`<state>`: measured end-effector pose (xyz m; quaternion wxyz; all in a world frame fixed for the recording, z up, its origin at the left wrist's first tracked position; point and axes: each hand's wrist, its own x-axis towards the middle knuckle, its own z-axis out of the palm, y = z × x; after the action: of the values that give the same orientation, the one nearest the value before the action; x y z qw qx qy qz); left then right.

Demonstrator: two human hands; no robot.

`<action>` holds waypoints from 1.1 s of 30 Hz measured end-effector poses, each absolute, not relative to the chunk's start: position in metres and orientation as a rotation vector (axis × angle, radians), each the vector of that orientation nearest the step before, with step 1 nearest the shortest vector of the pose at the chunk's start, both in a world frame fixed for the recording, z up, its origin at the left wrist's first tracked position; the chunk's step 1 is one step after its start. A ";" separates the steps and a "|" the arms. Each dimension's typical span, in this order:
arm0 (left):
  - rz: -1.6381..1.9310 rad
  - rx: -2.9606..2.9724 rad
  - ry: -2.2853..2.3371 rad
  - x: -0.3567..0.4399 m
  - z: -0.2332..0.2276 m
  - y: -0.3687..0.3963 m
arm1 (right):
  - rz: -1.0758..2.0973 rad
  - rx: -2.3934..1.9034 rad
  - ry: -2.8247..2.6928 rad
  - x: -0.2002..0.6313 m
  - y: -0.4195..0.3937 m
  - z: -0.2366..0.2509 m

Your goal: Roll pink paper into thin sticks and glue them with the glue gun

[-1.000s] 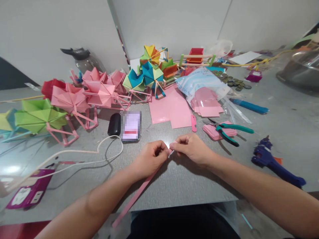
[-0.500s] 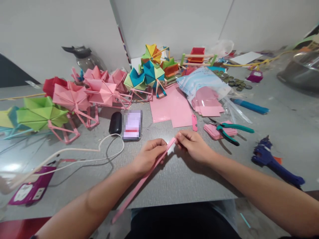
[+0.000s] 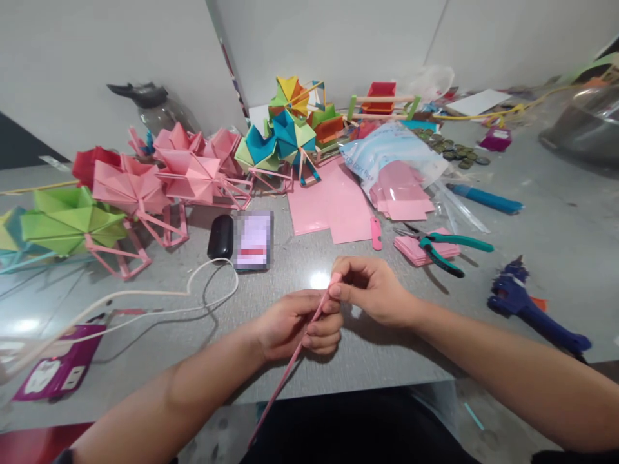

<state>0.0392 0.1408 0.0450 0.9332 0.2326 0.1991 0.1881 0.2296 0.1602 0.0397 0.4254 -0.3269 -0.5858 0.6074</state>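
A long, narrow pink paper strip (image 3: 293,358) runs slantwise between both hands, its lower end hanging past the table's front edge. My left hand (image 3: 302,325) is closed around the strip, fingers curled under and thumb along it. At the strip's upper tip, my right hand (image 3: 370,290) pinches the paper between thumb and fingers, close against the left fingertips. Beyond the hands lie pink paper sheets (image 3: 314,209), a small pink cutter-like piece (image 3: 376,233) and a stack of pink paper pieces (image 3: 411,250) with green-handled pliers (image 3: 449,243) on it.
Folded pink paper models (image 3: 133,187) and a green one (image 3: 72,222) line the left. A phone (image 3: 254,240) and black case (image 3: 221,237) sit left of centre; a white cable (image 3: 145,293) crosses the table. A blue glue gun (image 3: 532,312) lies at right, a plastic bag (image 3: 387,154) behind.
My left hand has turned and curled its fingers around the strip. My right hand has come nearer, pinching the strip's top end. The strip now shows more edge-on and steeper.
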 end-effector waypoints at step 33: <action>0.734 1.379 0.995 0.039 0.038 0.148 | 1.408 -1.128 -1.505 0.244 0.181 0.038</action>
<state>0.0392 0.1484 0.0377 0.6008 0.5952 0.4295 0.3167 0.2437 0.1810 0.0383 0.3858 -0.4428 -0.5911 0.5529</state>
